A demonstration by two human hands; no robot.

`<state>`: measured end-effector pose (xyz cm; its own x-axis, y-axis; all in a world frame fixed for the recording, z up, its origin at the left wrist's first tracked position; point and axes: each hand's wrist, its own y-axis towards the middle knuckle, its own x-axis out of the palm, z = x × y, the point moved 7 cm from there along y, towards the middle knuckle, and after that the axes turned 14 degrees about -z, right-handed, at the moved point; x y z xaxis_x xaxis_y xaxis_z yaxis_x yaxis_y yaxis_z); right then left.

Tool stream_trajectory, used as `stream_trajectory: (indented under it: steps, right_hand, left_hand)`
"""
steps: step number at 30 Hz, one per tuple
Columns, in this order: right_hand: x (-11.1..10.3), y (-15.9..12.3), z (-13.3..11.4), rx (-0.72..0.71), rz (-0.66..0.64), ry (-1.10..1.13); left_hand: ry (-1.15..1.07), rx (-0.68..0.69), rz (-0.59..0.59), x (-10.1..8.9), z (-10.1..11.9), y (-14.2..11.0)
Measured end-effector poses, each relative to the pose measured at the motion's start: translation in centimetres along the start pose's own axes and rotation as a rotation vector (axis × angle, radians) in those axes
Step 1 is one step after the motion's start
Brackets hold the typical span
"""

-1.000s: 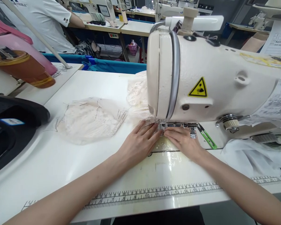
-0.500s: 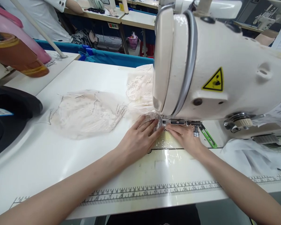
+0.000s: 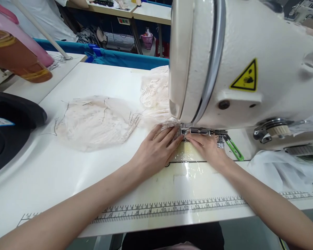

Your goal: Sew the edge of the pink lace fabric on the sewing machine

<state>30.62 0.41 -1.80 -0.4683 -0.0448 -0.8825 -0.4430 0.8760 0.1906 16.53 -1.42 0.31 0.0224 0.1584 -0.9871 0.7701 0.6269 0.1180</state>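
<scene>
My left hand (image 3: 158, 147) lies flat with fingers stretched out, pressing a pale lace fabric (image 3: 160, 114) to the bed of the sewing machine (image 3: 198, 62), just left of the needle area. Part of the lace is hidden under this hand and behind the machine head. My right hand (image 3: 208, 147) sits just right of the presser foot (image 3: 183, 131), its thumb and forefinger pinched together at the needle area; what they hold is too small to make out. A metal guide (image 3: 200, 131) passes above the right fingers.
More pale lace (image 3: 96, 123) with loose threads lies on the left. A green-handled tool (image 3: 234, 148) and white cloth (image 3: 279, 170) are to the right. A black object (image 3: 13, 128), an orange-brown container (image 3: 18, 57) and a pink bottle (image 3: 28, 38) stand left. A printed ruler (image 3: 172, 208) runs along the front edge.
The view has shifted slightly, with the machine head looming larger. A little more of the lace's edge has gone under the presser foot; both hands keep nearly the same place.
</scene>
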Motion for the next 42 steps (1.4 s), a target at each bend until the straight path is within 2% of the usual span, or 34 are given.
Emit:
stream_trajectory:
  steps: [6,12,16,22,29,35,42]
  right_hand:
    - [-0.3,0.1,-0.8,-0.054,-0.021,-0.057]
    - [-0.1,0.1,-0.5,-0.01,-0.027,-0.088]
    - [0.1,-0.1,-0.5,-0.022,-0.03,-0.196]
    - [-0.5,-1.0,-1.3,-0.024,0.088,-0.416]
    - [-1.0,-1.4,-2.1,-0.013,0.027,-0.399]
    - [-0.8,-1.3,-3.3,-0.048,-0.014,-0.383]
    - [-0.6,-1.4,-3.4,-0.054,0.002,-0.398]
  left_hand:
    - [0.109,0.064,0.03,-0.3,0.7,-0.2]
    - [0.089,0.07,0.032,-0.2,0.7,-0.2]
    - [0.084,0.07,0.043,-0.3,0.7,-0.2]
    - [0.107,0.075,0.052,-0.5,0.8,-0.3]
    - [0.147,0.133,0.069,-0.7,1.5,-0.5]
    - [0.067,0.024,0.054,-0.3,0.1,-0.1]
    - [0.035,0.041,0.032,-0.1,0.0,-0.1]
